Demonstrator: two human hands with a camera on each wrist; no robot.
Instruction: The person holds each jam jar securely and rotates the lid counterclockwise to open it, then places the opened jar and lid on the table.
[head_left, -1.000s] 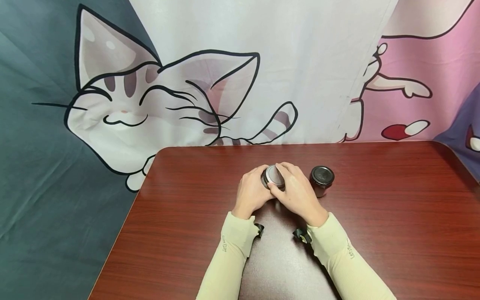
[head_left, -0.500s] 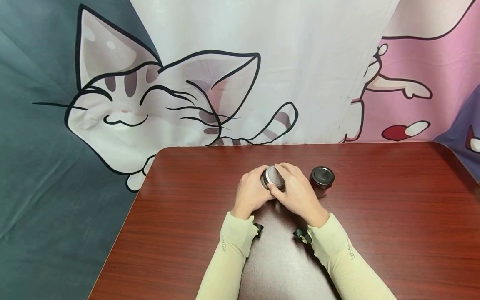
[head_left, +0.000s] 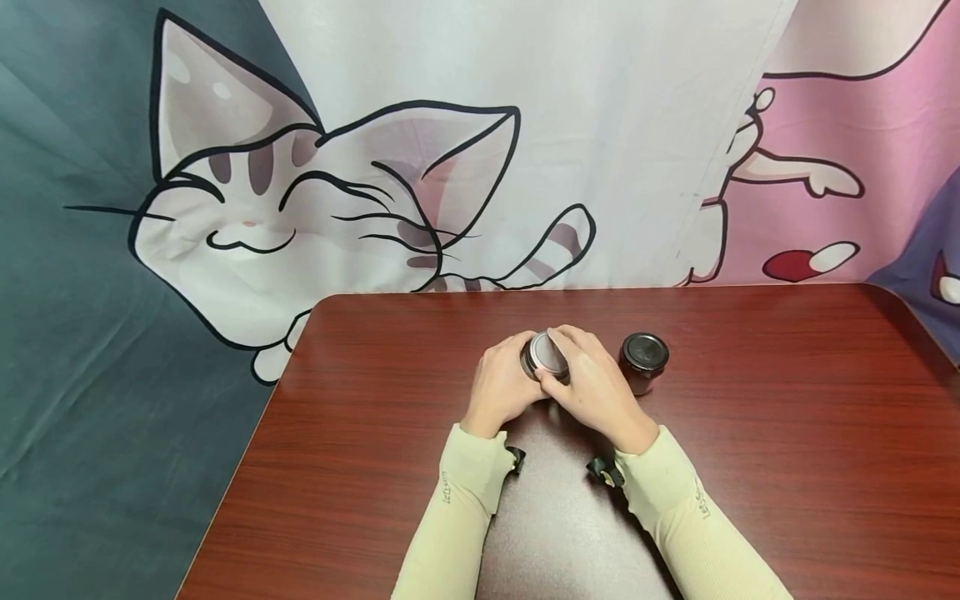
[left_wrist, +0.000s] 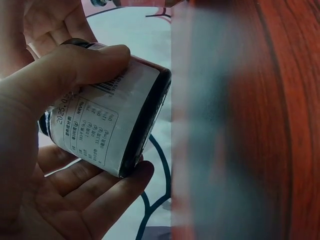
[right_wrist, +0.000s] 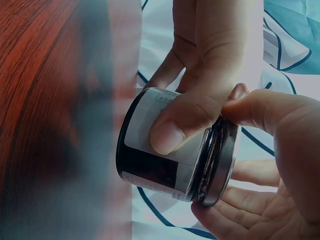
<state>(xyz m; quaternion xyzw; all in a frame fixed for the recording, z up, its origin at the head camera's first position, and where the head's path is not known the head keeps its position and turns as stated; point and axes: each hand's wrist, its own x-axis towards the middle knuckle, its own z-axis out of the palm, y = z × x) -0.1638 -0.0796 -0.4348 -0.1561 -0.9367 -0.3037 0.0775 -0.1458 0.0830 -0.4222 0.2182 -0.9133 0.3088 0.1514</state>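
Both hands wrapped round one little jar, held just above the table

The table [head_left: 750,433] has lots of bare wood left, right and in front of the hands, its far edge well beyond the fingertips. Left hand [head_left: 504,385] curls thumb and fingers around the labelled jar [left_wrist: 107,127]. Right hand [head_left: 596,385] pinches its silver lid [head_left: 547,354] at the rim. A second jar [head_left: 643,360], black-lidded, sits just right of the right hand, not touching.

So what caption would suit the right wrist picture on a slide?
Left hand grips a labelled dark jar while the right hand holds its lid.
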